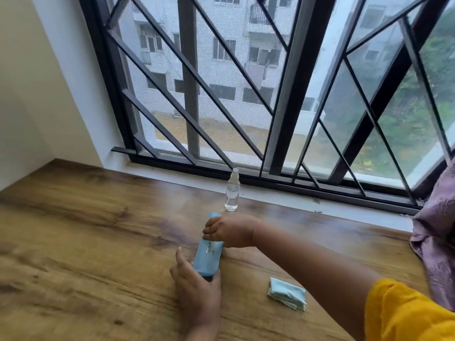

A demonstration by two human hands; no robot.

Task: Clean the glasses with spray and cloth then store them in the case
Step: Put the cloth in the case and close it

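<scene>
Together left hand [197, 289], right hand [230, 231] grip case [208, 257] (blue).

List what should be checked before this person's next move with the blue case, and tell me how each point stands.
1. Case held at both ends: ok; left-hand grip on the near end, right-hand grip on the far part.
2. Case lid shut: ok, looks closed.
3. Spray bottle upright, clear of the hands: ok.
4. Cloth folded on the table by the right arm: ok.
5. Glasses in sight: cannot tell; none visible.
</scene>
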